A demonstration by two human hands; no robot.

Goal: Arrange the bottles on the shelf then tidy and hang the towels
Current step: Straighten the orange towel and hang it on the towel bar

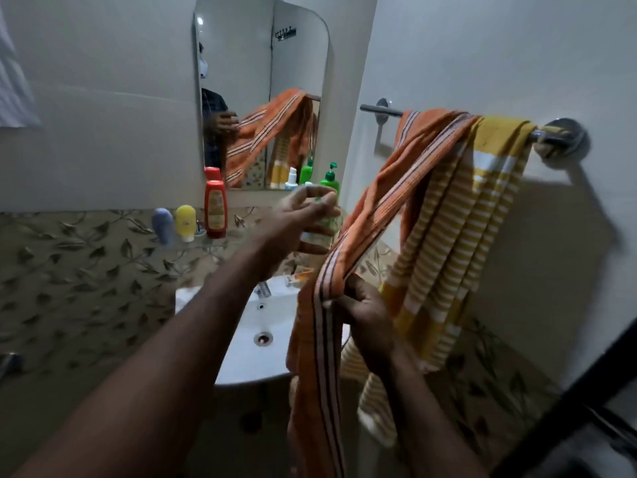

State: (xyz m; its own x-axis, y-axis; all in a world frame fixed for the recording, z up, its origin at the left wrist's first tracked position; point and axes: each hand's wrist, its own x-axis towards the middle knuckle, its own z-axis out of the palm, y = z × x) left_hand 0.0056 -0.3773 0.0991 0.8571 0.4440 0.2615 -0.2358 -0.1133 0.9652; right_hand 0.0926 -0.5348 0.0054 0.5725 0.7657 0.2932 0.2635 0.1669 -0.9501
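Orange towel (pixel 396 188): bunched like a rope over the rail (pixel 379 110), touching the yellow striped towel (pixel 482 208) hanging on its right. Its long axis runs from the rail down and left to your grip, then drops near vertical in front of the sink (pixel 248 339); the dark and white stripes follow that axis. Your right hand (pixel 362 315) is clenched on the striped edge, fingers curled round it. Your left hand (pixel 303 215) reaches ahead, blurred, in front of a pale green bottle (pixel 324 225); cannot tell whether it holds the bottle or only nears it. Judgement: the step is straightening the orange towel. Bring the left hand to the opposite edge, spread the width along the rail, let the stripes hang plumb with ends level, and avoid dragging the yellow towel. Red bottle (pixel 215 205) stands upright, well left
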